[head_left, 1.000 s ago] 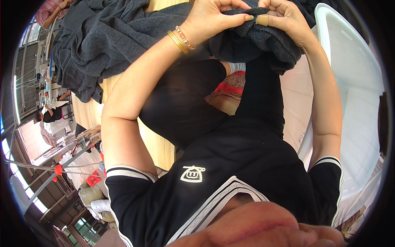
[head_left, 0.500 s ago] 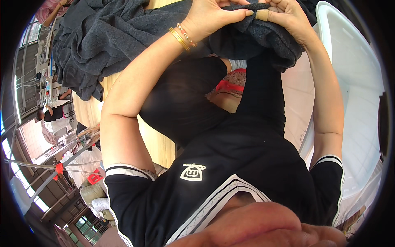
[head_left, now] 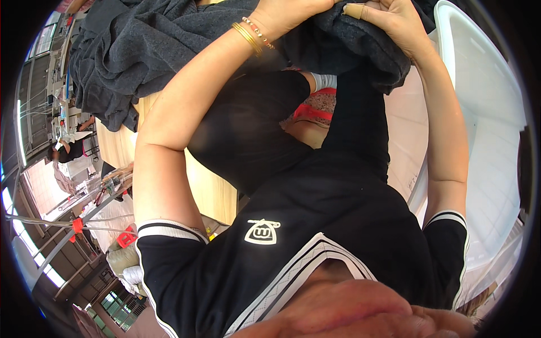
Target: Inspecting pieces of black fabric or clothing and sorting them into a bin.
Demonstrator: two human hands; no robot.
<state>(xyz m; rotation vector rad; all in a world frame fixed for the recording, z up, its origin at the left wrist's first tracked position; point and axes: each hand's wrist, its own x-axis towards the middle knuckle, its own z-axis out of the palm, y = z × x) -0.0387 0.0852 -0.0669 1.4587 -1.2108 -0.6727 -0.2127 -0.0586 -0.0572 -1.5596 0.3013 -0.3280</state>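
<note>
Dark grey knit cloth point(head_left: 141, 50) lies in thick folds across the top of the view and hangs down over my right leg. My right hand point(head_left: 397, 22) grips a gathered part of it, with a tan wrap around the thumb. Beside it, at the upper edge, my left hand point(head_left: 290, 14) is closed on the same cloth, its thumb reaching toward the right hand. The left fingertips are partly cut off by the frame. Two gold bangles and a beaded bracelet circle my left wrist.
A large white plastic tub point(head_left: 484, 129) stands close by my right arm. Under the cloth on the left is a pale wooden table point(head_left: 211, 188). A person point(head_left: 70, 149) works in the background at far left. Red straps point(head_left: 313, 112) show between my legs.
Both hands have shifted slightly upward, and the left hand now runs further past the upper edge. The cloth's folds have moved a little with them.
</note>
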